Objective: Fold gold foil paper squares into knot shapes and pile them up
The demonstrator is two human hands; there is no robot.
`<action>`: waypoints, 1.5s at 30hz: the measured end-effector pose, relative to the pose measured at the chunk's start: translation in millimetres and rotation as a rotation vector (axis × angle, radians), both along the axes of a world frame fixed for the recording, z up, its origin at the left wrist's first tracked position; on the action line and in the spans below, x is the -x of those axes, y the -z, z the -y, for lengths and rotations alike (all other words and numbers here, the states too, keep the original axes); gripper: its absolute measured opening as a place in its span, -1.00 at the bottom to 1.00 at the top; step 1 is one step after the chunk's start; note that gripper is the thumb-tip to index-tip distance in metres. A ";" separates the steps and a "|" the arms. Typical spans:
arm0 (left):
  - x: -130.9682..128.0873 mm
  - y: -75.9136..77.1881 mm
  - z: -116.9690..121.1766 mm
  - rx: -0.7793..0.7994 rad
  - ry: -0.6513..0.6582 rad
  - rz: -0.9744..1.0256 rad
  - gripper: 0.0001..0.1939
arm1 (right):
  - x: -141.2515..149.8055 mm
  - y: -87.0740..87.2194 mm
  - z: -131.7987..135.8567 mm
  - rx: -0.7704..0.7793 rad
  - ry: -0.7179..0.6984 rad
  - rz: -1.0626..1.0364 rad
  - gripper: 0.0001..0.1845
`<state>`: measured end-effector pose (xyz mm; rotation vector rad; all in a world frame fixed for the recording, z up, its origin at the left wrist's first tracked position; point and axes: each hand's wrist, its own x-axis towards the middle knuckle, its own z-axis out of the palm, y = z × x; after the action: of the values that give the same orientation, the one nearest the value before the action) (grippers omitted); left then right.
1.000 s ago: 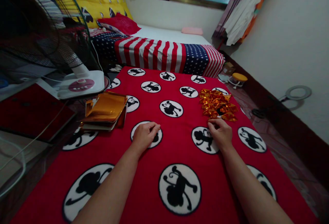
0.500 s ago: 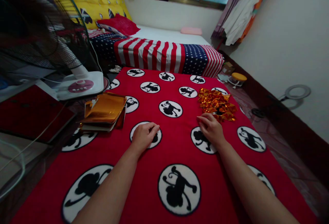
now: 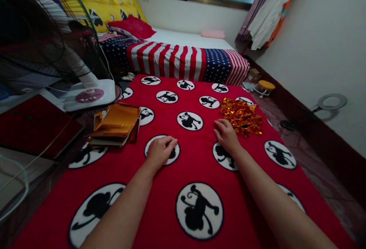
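Observation:
My left hand (image 3: pixel 161 150) rests on the red cloth, fingers curled in and thumb against the index finger, with nothing showing in it. To its left lies a stack of shiny gold foil sheets (image 3: pixel 117 121). My right hand (image 3: pixel 226 136) is over the cloth too, its fingers loosely bent and a little apart, holding nothing that I can see. Just beyond and to the right of it sits a pile of folded gold foil pieces (image 3: pixel 241 115), not touched by the fingertips.
Red cloth (image 3: pixel 197 154) with round black-and-white monkey prints covers the table. An electric fan (image 3: pixel 90 93) stands at the left edge. Behind the table is a bed (image 3: pixel 183 60) with a striped cover. A yellow stool (image 3: pixel 265 86) and a ring-shaped stand (image 3: pixel 331 102) are on the right.
My right hand has moved left, away from the near edge of the folded foil pile, and its fingers have loosened. My left hand has stayed in place.

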<state>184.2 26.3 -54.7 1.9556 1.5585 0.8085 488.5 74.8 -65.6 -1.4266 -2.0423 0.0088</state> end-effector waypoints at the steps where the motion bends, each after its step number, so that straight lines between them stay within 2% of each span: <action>1: -0.1 0.4 0.0 -0.002 0.002 0.001 -0.64 | 2.9 1.4 -3.9 0.007 0.000 -0.008 -0.61; 8: 0.4 2.5 -0.5 -0.005 0.002 0.005 -0.63 | 15.0 10.5 -38.4 0.160 -0.007 -0.045 -0.36; 14: 1.0 1.0 -0.3 -0.003 0.009 0.011 -0.63 | 8.6 16.6 -65.0 0.180 0.122 -0.070 -0.27; 19: 0.7 0.3 0.5 0.003 0.008 0.021 -0.64 | 6.3 22.7 -73.2 0.165 0.206 -0.110 -0.24; 25: 0.6 1.4 0.1 0.005 0.002 0.014 -0.64 | 8.1 16.5 -76.0 0.217 0.268 -0.109 -0.24; 32: 0.0 -0.5 -1.0 0.006 0.004 0.020 -0.65 | 23.8 16.9 -53.0 0.227 0.180 -0.081 -0.34; 37: -0.1 -1.3 -0.2 0.013 -0.005 0.040 -0.66 | 40.7 11.9 -16.1 0.096 0.108 -0.304 -0.56; 39: 0.1 -1.0 -0.1 0.017 -0.001 0.059 -0.66 | 40.6 8.9 -0.5 -0.025 0.196 -0.480 -0.68; 42: 0.5 0.1 -0.4 0.016 0.007 0.079 -0.66 | 28.0 9.5 17.1 -0.190 0.469 -0.661 -0.78; 45: 0.9 1.3 -0.6 0.011 0.005 0.083 -0.66 | 8.0 14.5 24.2 -0.152 0.599 -0.691 -0.81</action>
<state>183.3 26.9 -55.9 1.8925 1.5063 0.8668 480.6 50.6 -80.1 -1.5980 -1.0079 0.0804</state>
